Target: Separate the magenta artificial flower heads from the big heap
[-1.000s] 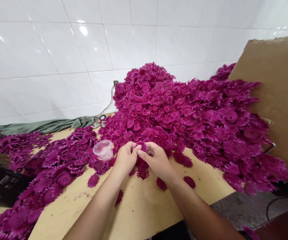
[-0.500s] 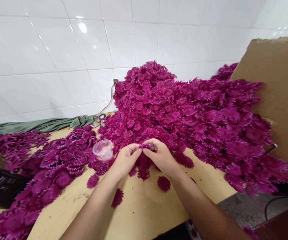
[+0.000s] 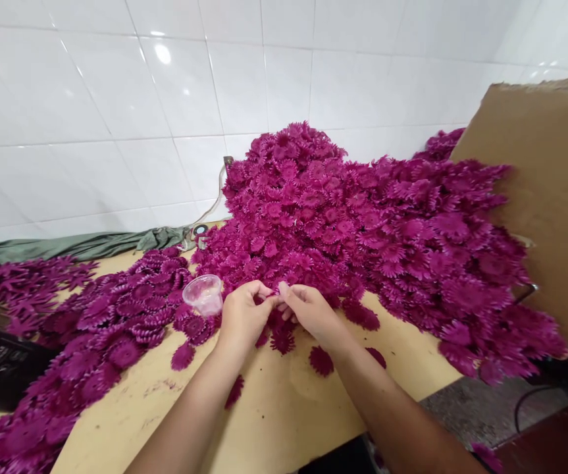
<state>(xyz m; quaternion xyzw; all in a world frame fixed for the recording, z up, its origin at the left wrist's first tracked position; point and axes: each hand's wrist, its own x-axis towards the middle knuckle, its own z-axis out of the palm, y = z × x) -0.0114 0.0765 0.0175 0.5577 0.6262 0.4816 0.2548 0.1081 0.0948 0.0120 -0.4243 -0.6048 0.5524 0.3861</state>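
My left hand (image 3: 245, 311) is closed in a pinch on a small magenta flower piece (image 3: 270, 295), mostly hidden by the fingers. Meeting it at the fingertips, my right hand (image 3: 312, 315) also pinches the flower piece, its thumb laid over the top. Both hands are just in front of a tall heap of magenta flower pieces (image 3: 308, 197) with toothed petals. Left of my left hand stands a clear plastic cup (image 3: 203, 295) with whitish residue inside. A few loose flower pieces (image 3: 321, 361) lie below the hands on the yellowish tabletop (image 3: 274, 421).
Stacked flower pieces (image 3: 120, 309) spread along the left side, near a black box (image 3: 4, 365). A brown cardboard sheet (image 3: 550, 197) bounds the heap at right. Green cloth (image 3: 81, 247) and a cable (image 3: 213, 207) lie along the white tiled wall (image 3: 175, 79).
My right thumb has shifted up over the fingertips, and the flower piece shows less between my hands. My left hand has turned slightly. The view has shifted a little.
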